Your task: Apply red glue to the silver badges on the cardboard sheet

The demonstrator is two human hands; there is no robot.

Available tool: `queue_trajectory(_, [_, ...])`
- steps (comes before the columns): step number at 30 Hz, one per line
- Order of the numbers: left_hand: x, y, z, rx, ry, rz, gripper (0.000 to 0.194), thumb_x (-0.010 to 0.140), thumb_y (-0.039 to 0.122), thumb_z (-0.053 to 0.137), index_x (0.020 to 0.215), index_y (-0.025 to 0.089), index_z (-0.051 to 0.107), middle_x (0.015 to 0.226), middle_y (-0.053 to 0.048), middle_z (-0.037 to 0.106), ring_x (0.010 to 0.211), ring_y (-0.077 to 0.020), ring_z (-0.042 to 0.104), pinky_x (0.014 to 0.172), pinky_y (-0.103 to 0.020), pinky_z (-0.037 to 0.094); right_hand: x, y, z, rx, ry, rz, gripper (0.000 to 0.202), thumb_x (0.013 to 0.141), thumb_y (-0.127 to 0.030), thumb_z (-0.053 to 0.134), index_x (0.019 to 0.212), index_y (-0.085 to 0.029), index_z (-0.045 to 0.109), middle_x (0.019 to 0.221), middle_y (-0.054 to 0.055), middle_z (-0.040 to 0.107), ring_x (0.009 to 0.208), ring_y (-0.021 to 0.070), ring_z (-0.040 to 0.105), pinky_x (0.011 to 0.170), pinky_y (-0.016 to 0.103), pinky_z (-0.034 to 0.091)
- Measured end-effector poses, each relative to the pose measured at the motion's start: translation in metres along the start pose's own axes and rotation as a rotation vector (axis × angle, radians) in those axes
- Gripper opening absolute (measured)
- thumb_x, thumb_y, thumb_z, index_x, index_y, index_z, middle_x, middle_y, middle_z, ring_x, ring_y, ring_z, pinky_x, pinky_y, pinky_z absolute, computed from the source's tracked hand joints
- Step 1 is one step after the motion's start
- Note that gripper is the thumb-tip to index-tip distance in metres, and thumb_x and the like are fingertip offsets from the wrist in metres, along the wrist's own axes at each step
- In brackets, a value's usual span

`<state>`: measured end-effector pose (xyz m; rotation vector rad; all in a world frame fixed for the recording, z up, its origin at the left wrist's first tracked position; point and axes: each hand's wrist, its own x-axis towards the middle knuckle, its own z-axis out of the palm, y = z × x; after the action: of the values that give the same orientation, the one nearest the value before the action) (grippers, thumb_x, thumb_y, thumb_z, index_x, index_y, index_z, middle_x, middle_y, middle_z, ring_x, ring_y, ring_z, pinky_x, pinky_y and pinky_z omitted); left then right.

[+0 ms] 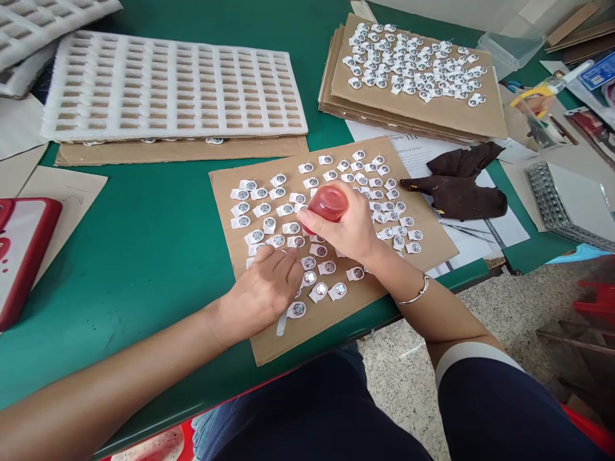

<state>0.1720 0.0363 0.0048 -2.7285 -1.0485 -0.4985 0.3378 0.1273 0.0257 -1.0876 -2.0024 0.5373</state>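
My right hand (353,221) is wrapped round a red, rounded, see-through bottle (328,203), held over the middle of a brown cardboard sheet (273,342). Rows of small round pieces on white paper tabs, such as one near the front (296,310), lie on that sheet. My left hand (269,288) rests at the sheet's left part, fingers curled down by the pieces; its fingertips are hidden, as is anything between them. From under this hand a thin, pale strip (282,324) sticks out.
White foam grids (170,86) lie at the back left. Stacked cardboard (418,118) with more pieces stands at the back right. A dark brown cloth (468,195) and tweezers (468,228) lie right; a red-cased phone (29,256) is far left.
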Motion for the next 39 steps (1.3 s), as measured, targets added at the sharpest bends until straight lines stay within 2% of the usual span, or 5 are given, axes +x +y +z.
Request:
queue_trajectory(8, [0.002,-0.002,-0.004,-0.079,-0.001,-0.037,0.014,0.085,0.003,0.044,0.078,0.008,0.055,0.075,-0.012,0.06,0.071,-0.0207,0.058,0.063,-0.034,0.044,0.0,-0.002,-0.002,0.0,-0.025,-0.02,0.037,0.068,-0.052,0.068,0.081,-0.022,0.049,0.07,-0.001,0.061,0.061,0.0139,0.056,0.06,0.032,0.049])
queue_trajectory(16, [-0.005,-0.014,-0.003,-0.357,0.026,-0.104,0.012,0.081,0.003,0.043,0.083,0.011,0.051,0.081,-0.01,0.06,0.078,-0.0214,0.058,0.067,-0.036,0.044,-0.001,-0.007,-0.006,0.063,-0.04,0.003,0.033,0.068,-0.044,0.07,0.083,-0.021,0.051,0.072,-0.001,0.062,0.063,0.0145,0.058,0.064,0.034,0.051])
queue_trajectory(22, [-0.008,-0.021,-0.004,-0.478,-0.018,-0.159,0.019,0.078,0.002,0.044,0.091,0.014,0.051,0.084,-0.007,0.061,0.078,-0.0196,0.058,0.07,-0.034,0.044,-0.02,-0.013,-0.013,0.247,0.139,0.097,0.028,0.071,-0.038,0.068,0.088,-0.022,0.053,0.081,0.001,0.063,0.072,0.0157,0.063,0.064,0.034,0.055])
queue_trajectory(26, [-0.009,-0.021,-0.004,-0.473,0.011,-0.137,0.02,0.079,0.001,0.043,0.092,0.014,0.05,0.085,-0.008,0.061,0.08,-0.0204,0.058,0.07,-0.035,0.044,-0.034,-0.009,-0.011,0.234,0.222,0.178,0.028,0.069,-0.035,0.068,0.089,-0.021,0.055,0.083,0.002,0.064,0.076,0.0168,0.063,0.07,0.036,0.055])
queue_trajectory(39, [-0.012,-0.021,0.0,-0.459,0.007,-0.13,0.022,0.081,0.002,0.042,0.097,0.014,0.049,0.086,-0.007,0.061,0.08,-0.0197,0.058,0.071,-0.035,0.043,-0.031,-0.006,-0.005,0.188,0.167,0.153,0.021,0.07,-0.035,0.067,0.082,-0.021,0.057,0.079,0.003,0.066,0.073,0.0166,0.064,0.068,0.035,0.055])
